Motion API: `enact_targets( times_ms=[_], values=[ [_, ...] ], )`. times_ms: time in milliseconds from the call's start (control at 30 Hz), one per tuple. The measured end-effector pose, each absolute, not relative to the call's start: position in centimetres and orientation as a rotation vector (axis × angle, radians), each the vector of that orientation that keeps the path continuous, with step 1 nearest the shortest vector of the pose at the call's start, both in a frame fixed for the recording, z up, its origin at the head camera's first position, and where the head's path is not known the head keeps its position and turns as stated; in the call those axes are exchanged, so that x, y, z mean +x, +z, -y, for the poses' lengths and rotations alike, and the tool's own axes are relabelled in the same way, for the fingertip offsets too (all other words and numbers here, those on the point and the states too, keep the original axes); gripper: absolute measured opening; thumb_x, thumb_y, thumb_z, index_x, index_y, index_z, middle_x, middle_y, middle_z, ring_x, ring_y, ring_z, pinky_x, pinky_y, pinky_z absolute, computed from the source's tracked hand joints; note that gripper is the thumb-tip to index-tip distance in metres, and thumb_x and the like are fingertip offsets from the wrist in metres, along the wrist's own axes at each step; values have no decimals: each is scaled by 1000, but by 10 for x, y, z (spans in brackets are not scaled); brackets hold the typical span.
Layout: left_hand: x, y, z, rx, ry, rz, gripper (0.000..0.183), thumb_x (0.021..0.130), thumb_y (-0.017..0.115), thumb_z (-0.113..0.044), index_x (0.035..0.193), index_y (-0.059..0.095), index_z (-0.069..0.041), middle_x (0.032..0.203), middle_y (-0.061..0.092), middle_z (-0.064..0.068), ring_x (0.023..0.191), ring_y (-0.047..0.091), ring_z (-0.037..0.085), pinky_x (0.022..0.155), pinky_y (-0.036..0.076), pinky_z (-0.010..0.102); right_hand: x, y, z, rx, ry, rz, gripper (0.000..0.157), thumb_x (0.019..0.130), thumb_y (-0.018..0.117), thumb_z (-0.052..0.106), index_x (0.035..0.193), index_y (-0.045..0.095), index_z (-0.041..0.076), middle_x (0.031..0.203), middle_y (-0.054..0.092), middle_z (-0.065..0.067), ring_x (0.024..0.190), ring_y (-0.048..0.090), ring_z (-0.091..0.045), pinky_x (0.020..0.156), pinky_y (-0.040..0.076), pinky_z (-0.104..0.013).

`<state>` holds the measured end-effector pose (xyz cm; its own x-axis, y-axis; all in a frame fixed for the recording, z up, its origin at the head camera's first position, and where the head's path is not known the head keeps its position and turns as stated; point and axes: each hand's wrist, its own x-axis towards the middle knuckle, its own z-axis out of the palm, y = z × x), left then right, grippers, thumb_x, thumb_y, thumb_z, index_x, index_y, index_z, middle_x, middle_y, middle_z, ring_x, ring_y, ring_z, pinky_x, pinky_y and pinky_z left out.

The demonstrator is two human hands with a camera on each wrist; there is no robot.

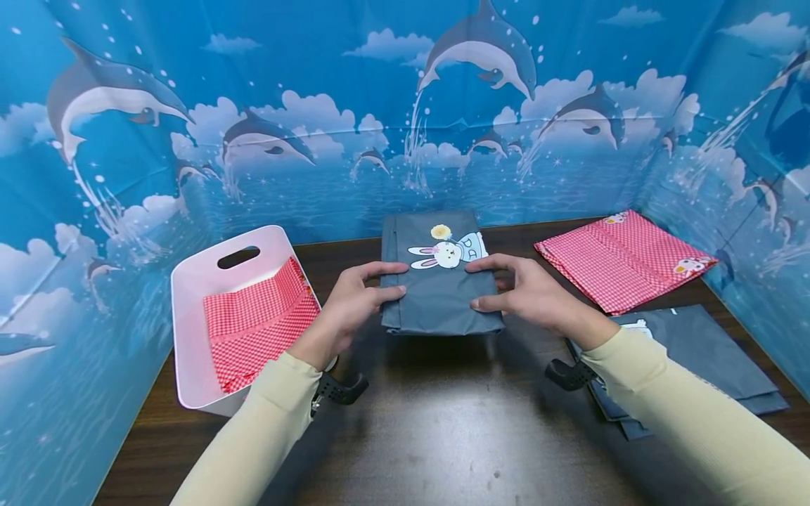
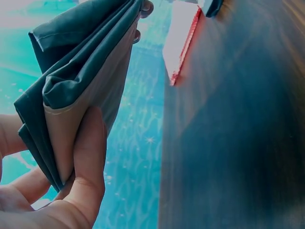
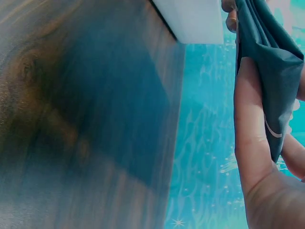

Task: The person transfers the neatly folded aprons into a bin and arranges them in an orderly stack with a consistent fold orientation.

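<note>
A folded dark grey cloth [image 1: 436,302] with a printed white rabbit and a yellow flower is held up over the table between both hands. My left hand [image 1: 354,299] pinches its left side, fingers on both faces. On the opposite side my right hand [image 1: 528,292] grips the edge in the same way. In the left wrist view the cloth [image 2: 86,62] shows several stacked folds, with a finger of the left hand [image 2: 86,176] flat along one face. From the right wrist, the folded layers [image 3: 276,71] narrow towards the grip of the right hand [image 3: 257,157].
A white bin [image 1: 190,330] with a handle slot stands at left, holding a folded red checked cloth [image 1: 259,316]. At back right lies another red checked cloth [image 1: 623,260]; in front of it are more dark grey cloths [image 1: 702,351]. A dolphin-print backdrop [image 1: 342,190] borders the wooden table [image 1: 436,436].
</note>
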<state>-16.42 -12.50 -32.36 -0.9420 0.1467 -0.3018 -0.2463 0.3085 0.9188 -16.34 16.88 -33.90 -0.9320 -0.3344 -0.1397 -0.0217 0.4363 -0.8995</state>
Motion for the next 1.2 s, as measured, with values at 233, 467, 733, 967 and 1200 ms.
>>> enact_targets(
  times_ms=[233, 467, 733, 967, 1200],
  values=[
    [-164, -318, 127, -65, 1719, -2233, 42, 102, 73, -12, 144, 71, -20, 152, 54, 12, 117, 64, 25, 86, 62, 29, -163, -332, -169, -331, -1504, -2399, 61, 94, 83, 16, 151, 60, 17, 152, 59, -17, 126, 69, -35, 87, 60, -32],
    [-163, -312, 130, -56, 1722, -2250, 42, 102, 73, -14, 144, 71, -21, 158, 48, 10, 126, 60, 28, 88, 62, 28, -163, -327, -168, -342, -1518, -2384, 61, 95, 82, 14, 152, 59, 17, 153, 58, -17, 128, 69, -35, 88, 60, -33],
    [-163, -308, 131, -52, 1735, -2241, 43, 102, 72, -13, 145, 70, -20, 159, 48, 10, 125, 61, 28, 86, 62, 27, -163, -326, -168, -349, -1531, -2373, 61, 96, 81, 14, 153, 58, 16, 154, 57, -17, 131, 67, -36, 91, 60, -34],
    [-162, -308, 132, -68, 1735, -2242, 43, 102, 73, -13, 145, 70, -21, 160, 47, 9, 127, 59, 28, 87, 62, 28, -164, -327, -167, -362, -1526, -2379, 61, 96, 82, 14, 152, 59, 17, 154, 58, -17, 130, 68, -35, 89, 60, -33],
    [-162, -310, 134, -93, 1730, -2269, 43, 102, 74, -15, 144, 71, -22, 161, 47, 8, 132, 57, 29, 100, 59, 37, -167, -330, -163, -372, -1531, -2375, 61, 96, 82, 14, 152, 59, 17, 155, 56, -16, 131, 68, -35, 90, 61, -33]
  ],
)
